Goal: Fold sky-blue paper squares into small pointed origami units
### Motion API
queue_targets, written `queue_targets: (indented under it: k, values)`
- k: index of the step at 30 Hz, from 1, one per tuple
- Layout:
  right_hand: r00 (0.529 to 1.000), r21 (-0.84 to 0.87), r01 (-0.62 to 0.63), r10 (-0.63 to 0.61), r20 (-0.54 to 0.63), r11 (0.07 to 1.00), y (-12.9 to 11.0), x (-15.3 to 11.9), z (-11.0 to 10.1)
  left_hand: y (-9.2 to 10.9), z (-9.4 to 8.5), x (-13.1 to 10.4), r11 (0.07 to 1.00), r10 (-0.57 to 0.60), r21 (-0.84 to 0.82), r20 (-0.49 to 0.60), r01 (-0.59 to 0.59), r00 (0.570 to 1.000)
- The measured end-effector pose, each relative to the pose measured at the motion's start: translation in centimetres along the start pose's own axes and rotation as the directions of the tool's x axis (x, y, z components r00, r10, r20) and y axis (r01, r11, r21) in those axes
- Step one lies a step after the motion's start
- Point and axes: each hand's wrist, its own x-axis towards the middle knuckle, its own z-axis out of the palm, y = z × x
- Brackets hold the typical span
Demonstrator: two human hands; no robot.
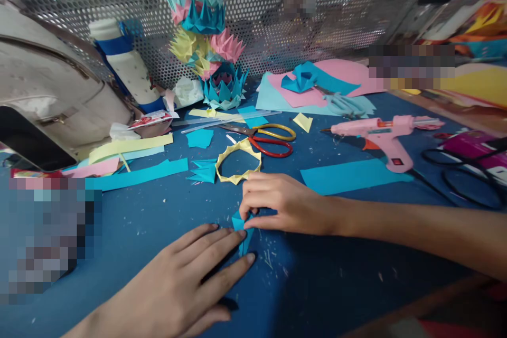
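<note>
A small piece of folded blue paper (246,243) lies on the blue tabletop in front of me. My right hand (287,203) reaches in from the right, its thumb and fingers pinched on the paper's upper end. Palm down at the lower left, my left hand (186,274) has its fingers spread, with one fingertip resting on the paper and another beside its lower tip. Just beyond my right hand are a yellow folded-paper ring (219,170) and a pointed blue folded piece (204,171). Part of the paper is hidden under my fingers.
Scissors (273,149) with red and yellow handles lie beyond the ring. A pink glue gun (390,140) and a blue paper strip (352,175) are at right. Behind stand a paper-spike tower (225,84), a bottle (129,66) and a bag (51,74); a phone (34,140) leans left.
</note>
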Motion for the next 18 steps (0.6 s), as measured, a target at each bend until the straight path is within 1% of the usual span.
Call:
queue_targets:
  k: [6, 9, 11, 14, 15, 18]
  values:
    - [1.000, 0.078, -0.005, 0.004, 0.020, 0.997, -0.70, -0.04, -0.04, 0.03, 0.17, -0.06, 0.999, -0.039, -0.027, -0.019, 0.039, 0.999]
    - [1.000, 0.047, -0.016, 0.016, 0.005, 0.999, -0.86, -0.04, -0.14, 0.21, 0.57, -0.29, 0.995, -0.073, -0.067, -0.041, 0.070, 0.997]
    - [0.999, 0.020, 0.033, -0.033, 0.021, 0.999, -0.88, 0.04, -0.22, 0.27, 0.74, -0.37, 0.993, -0.087, -0.088, -0.046, 0.082, 0.995]
    - [0.990, -0.002, 0.130, -0.130, 0.052, 0.991, -0.86, 0.20, -0.21, 0.21, 0.72, -0.39, 0.992, -0.085, -0.097, -0.025, 0.082, 0.996]
    - [0.990, -0.003, 0.133, -0.133, 0.055, 0.991, -0.83, 0.25, -0.16, 0.16, 0.68, -0.40, 0.992, -0.085, -0.097, -0.019, 0.083, 0.996]
    - [0.994, 0.039, 0.088, -0.090, 0.066, 0.995, -0.72, 0.29, 0.06, 0.07, 0.68, -0.49, 0.992, -0.080, -0.094, -0.006, 0.079, 0.997]
